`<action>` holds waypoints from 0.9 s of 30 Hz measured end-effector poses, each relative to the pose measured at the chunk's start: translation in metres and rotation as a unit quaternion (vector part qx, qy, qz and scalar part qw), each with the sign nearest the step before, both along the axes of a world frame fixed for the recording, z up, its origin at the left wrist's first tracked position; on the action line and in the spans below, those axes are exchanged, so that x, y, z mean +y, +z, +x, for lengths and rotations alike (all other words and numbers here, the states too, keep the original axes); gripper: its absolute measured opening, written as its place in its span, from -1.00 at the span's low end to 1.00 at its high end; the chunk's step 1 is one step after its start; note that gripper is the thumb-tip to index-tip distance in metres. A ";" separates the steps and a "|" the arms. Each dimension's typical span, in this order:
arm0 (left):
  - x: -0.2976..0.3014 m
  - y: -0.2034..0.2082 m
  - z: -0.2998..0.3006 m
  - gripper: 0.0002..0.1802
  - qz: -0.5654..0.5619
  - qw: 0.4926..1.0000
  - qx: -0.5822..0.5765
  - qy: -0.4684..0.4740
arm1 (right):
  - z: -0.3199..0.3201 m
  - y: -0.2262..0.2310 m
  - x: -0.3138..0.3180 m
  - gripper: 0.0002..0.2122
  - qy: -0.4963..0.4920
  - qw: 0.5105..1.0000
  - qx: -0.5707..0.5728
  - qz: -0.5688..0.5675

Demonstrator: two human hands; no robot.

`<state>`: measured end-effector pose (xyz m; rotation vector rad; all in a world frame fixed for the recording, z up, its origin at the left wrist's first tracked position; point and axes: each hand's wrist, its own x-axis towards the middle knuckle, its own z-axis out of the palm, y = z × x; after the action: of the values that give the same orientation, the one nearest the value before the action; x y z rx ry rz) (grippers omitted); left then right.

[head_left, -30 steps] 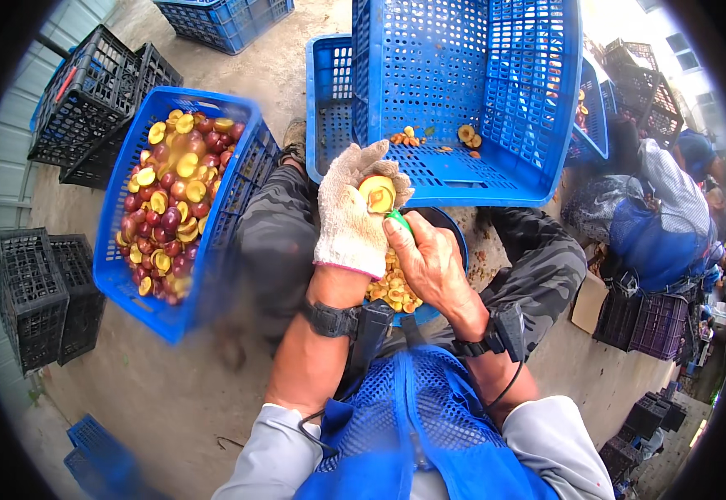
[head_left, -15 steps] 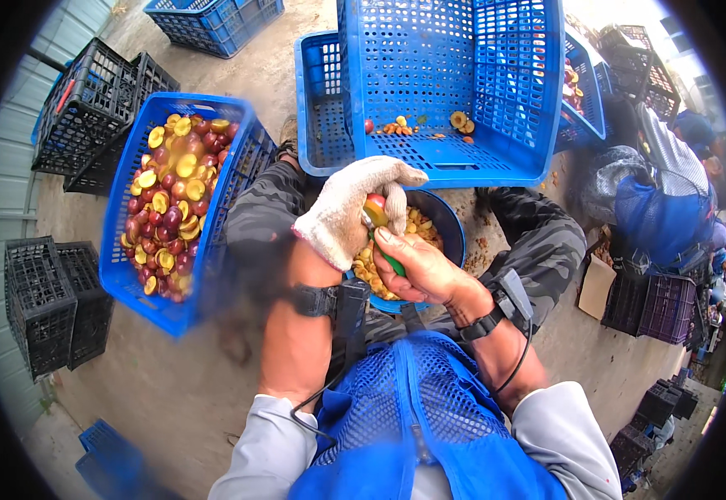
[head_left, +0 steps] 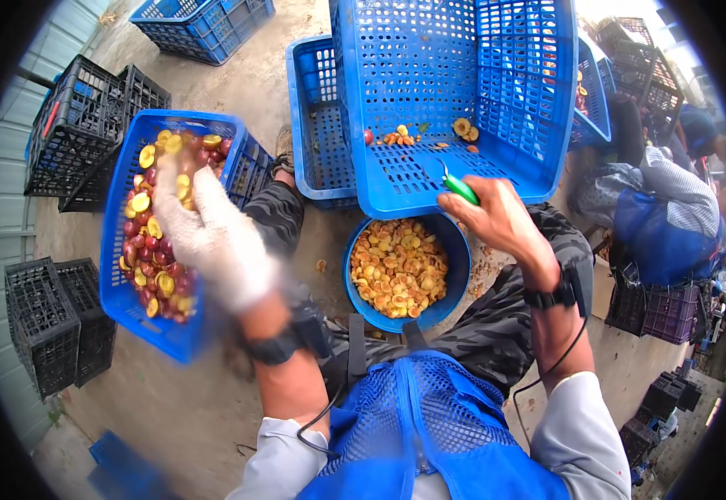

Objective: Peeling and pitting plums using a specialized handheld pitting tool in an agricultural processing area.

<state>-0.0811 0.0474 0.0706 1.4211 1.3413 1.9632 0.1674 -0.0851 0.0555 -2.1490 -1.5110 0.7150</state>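
My left hand (head_left: 217, 229), in a whitish knitted glove and smeared by motion, reaches over the blue crate (head_left: 242, 133) on the left. Thumb and fingers look apart; nothing can be made out between them. Dark red plums and yellow-fleshed plum halves (head_left: 164, 285) fill that crate. My right hand (head_left: 500, 217) is bare and closed round a green-handled tool (head_left: 460, 188) with a thin, hooked metal tip. It is above the front rim of a large tilted blue crate (head_left: 429, 196). Between my knees stands a round blue tub (head_left: 465, 275) full of yellow-orange fruit pieces (head_left: 400, 267).
A few fruit bits (head_left: 400, 136) lie inside the tilted crate, which rests against another blue crate (head_left: 317, 187). Black crates (head_left: 42, 321) stand by the left wall. At right a person in a blue vest (head_left: 663, 225) bends over, near a purple crate (head_left: 671, 312).
My hands have parted from over the tub. The left went to the plum crate, and the plum it held no longer shows. The right moved up and right with the green-handled tool.
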 end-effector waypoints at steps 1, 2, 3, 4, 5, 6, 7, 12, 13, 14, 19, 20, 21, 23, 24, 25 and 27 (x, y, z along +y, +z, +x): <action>-0.005 0.009 -0.013 -0.59 0.055 0.922 0.334 0.190 | 0.002 -0.003 0.022 -0.66 0.017 0.998 -0.054 0.000; -0.008 0.013 -0.023 -0.62 0.103 0.913 0.343 0.193 | 0.000 -0.010 0.047 -0.64 0.039 0.993 -0.107 0.000; -0.013 0.010 -0.022 -0.64 0.076 0.978 0.175 0.083 | 0.000 -0.024 0.074 -0.65 0.063 0.989 -0.129 -0.022; -0.019 0.003 -0.017 -0.67 0.040 0.999 -0.001 -0.036 | 0.001 -0.044 0.098 -0.64 0.085 0.984 -0.151 -0.047; -0.028 0.001 -0.015 -0.69 -0.068 0.992 -0.050 -0.093 | -0.001 -0.058 0.119 -0.63 0.100 0.986 -0.118 -0.059; -0.038 -0.001 -0.015 -0.71 -0.176 0.968 -0.099 -0.145 | -0.001 -0.070 0.132 -0.62 0.117 0.987 -0.086 -0.072; -0.043 -0.004 -0.015 -0.73 -0.206 0.951 -0.144 -0.181 | 0.001 -0.085 0.139 -0.62 0.101 0.990 -0.071 -0.064; -0.070 0.005 -0.008 -0.73 -0.203 0.951 -0.121 -0.200 | 0.003 -0.118 0.147 -0.60 0.058 0.996 0.050 -0.042; -0.074 0.008 -0.005 -0.73 -0.218 0.946 -0.130 -0.203 | 0.010 -0.141 0.150 -0.58 0.065 0.995 0.070 -0.029; -0.077 0.011 -0.005 -0.73 -0.231 0.942 -0.134 -0.205 | 0.007 -0.147 0.151 -0.58 0.061 0.995 0.079 -0.018; -0.078 0.008 -0.010 -0.72 -0.249 0.931 -0.139 -0.229 | -0.008 -0.140 0.153 -0.61 0.049 0.994 0.087 -0.037; -0.077 0.007 -0.007 -0.72 -0.251 0.928 -0.141 -0.237 | -0.007 -0.133 0.152 -0.61 0.046 0.993 0.091 -0.052; -0.077 0.003 -0.005 -0.72 -0.254 0.924 -0.143 -0.246 | -0.006 -0.139 0.151 -0.62 0.029 0.991 0.127 -0.044; -0.075 0.000 -0.004 -0.72 -0.264 0.920 -0.143 -0.252 | -0.007 -0.155 0.155 -0.64 -0.008 0.980 0.197 -0.025; -0.074 -0.001 -0.008 -0.72 -0.272 0.917 -0.144 -0.255 | -0.013 -0.142 0.159 -0.65 -0.014 0.979 0.192 -0.072; -0.072 -0.003 -0.010 -0.72 -0.280 0.913 -0.144 -0.258 | -0.016 -0.156 0.166 -0.66 -0.020 0.986 0.153 -0.060; -0.072 -0.005 -0.009 -0.72 -0.279 0.911 -0.150 -0.263 | -0.023 -0.152 0.171 -0.68 -0.018 0.992 0.111 -0.064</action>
<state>-0.0904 -0.0249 0.0660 1.0077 1.1005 1.2445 0.1443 0.0860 -0.0969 -2.1015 -1.3390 1.0265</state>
